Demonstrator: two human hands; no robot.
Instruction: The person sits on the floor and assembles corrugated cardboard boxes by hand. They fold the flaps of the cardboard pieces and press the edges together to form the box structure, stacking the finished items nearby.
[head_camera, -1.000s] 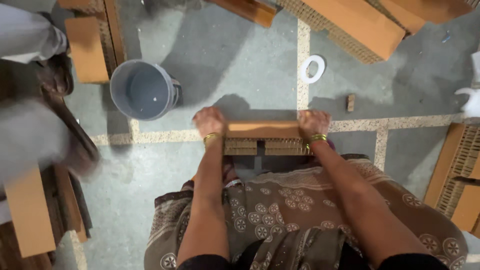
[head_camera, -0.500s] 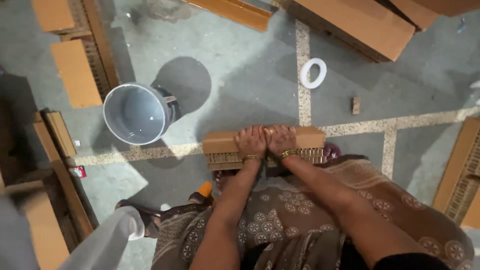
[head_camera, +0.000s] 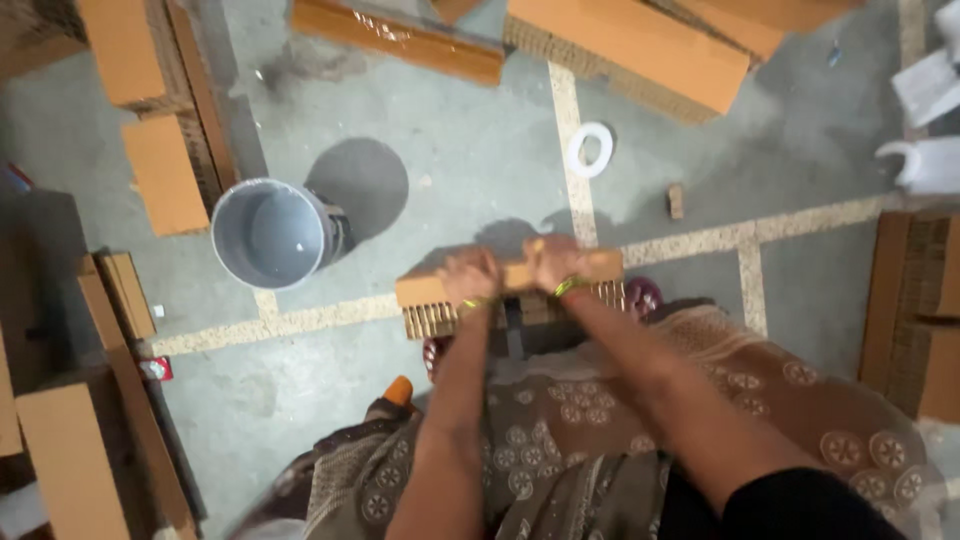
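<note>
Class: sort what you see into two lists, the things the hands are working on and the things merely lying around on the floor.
In hand:
left hand
right hand
honeycomb cardboard block

Lying about:
grey bucket
white tape ring
small wooden piece
cardboard slabs

A long honeycomb cardboard block (head_camera: 425, 305) with a smooth brown top face and ribbed, open-celled side is lying flat and level, crosswise above the grey floor. Its middle is sitting hidden under the hands, leaving both ends showing.
</note>
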